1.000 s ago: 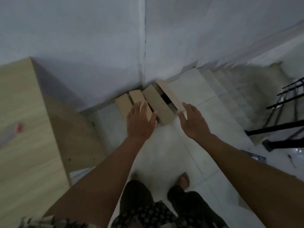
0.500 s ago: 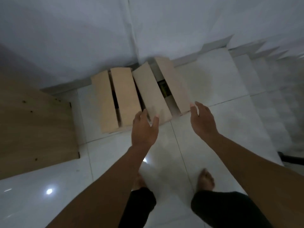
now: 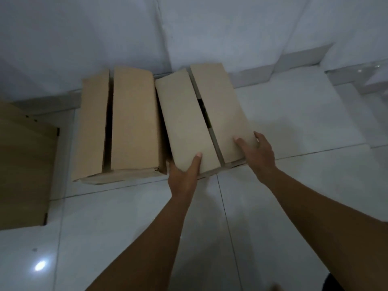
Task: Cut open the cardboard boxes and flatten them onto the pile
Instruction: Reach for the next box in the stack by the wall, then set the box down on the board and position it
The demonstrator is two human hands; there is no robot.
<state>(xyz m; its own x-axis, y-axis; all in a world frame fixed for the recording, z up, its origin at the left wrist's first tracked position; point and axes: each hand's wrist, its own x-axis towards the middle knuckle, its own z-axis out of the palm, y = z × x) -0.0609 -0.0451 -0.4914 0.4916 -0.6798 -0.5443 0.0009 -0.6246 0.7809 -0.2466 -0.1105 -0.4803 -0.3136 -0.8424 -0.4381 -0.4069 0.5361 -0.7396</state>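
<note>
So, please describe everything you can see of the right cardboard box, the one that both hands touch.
The right cardboard box is plain brown, long and low, standing on the white tiled floor by the wall, angled beside a second box. Its two top flaps are folded down, with a dark gap between them. The left hand grips its near left corner, thumb on top; the right hand holds the near right corner.

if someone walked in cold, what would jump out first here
Two cardboard boxes side by side on the white tiled floor against the wall. Both hands grip the near end of the right box: left hand on its left flap, right hand on its right flap. The left box sits untouched.
</note>
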